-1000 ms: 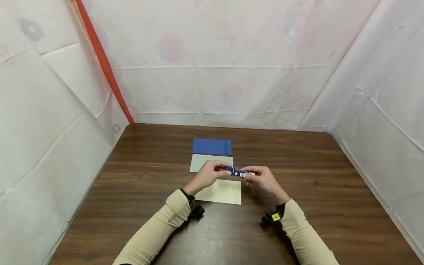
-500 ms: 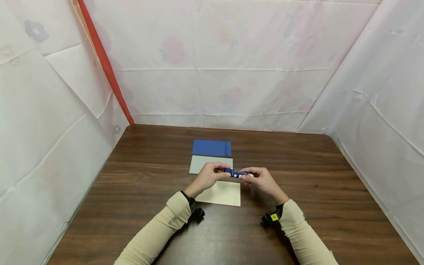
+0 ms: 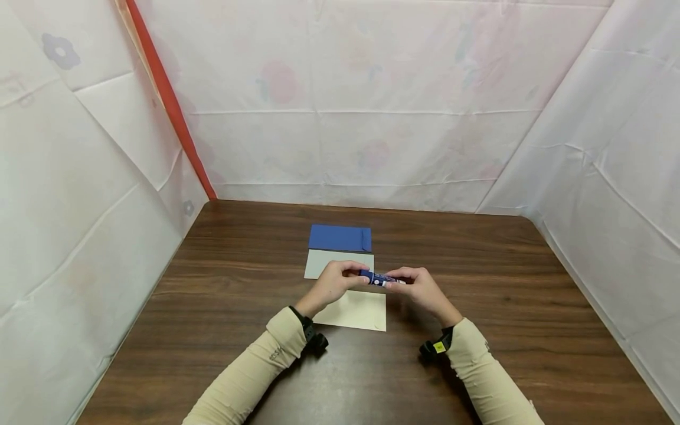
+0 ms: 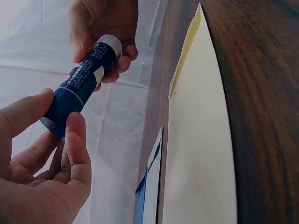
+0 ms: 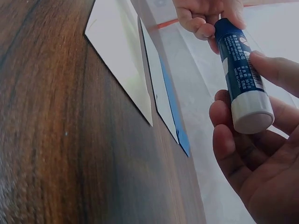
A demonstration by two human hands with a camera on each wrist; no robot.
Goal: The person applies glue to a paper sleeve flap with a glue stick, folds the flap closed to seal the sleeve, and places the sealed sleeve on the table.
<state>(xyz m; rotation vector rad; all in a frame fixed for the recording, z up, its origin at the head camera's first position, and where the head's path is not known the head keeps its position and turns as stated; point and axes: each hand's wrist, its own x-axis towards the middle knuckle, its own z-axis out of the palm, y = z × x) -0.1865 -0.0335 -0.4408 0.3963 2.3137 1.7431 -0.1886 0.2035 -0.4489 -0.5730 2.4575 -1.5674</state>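
Observation:
Both hands hold a dark blue glue stick with a white base, raised over the table. In the head view my left hand pinches its blue cap end between thumb and fingers. My right hand grips the body near the white end. The left wrist view shows the glue stick slanting between the two hands, its cap on. Printed text covers its label in the right wrist view, where the white base points toward the camera. Below the hands lies a cream envelope, partly covered by the left hand.
Behind the cream envelope lie a pale grey-green envelope and a blue envelope, in a column on the dark wooden table. White patterned sheeting encloses the back and sides. A red strip runs down the back left corner.
The hands and the glue stick have hardly moved; the right fingers sit slightly further left along it. The view has tilted a little. The envelopes lie as before.

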